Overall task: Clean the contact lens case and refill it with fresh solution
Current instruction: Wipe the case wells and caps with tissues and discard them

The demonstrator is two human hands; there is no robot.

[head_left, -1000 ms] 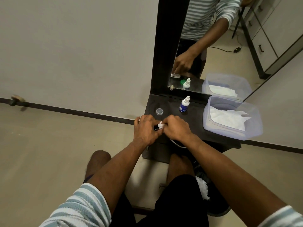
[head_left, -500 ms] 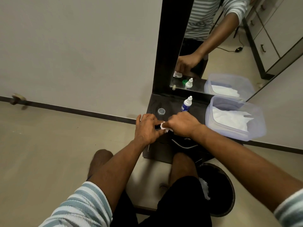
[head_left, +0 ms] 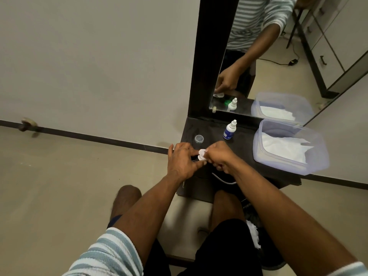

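- Left hand [head_left: 182, 162] grips the lens case [head_left: 196, 157], mostly hidden; which way it points, can't tell.
- Right hand [head_left: 218, 156] pinches white tissue [head_left: 202, 152] against it.

A mirror [head_left: 258, 56] stands behind the dark table [head_left: 245, 154]; cabinets show reflected.
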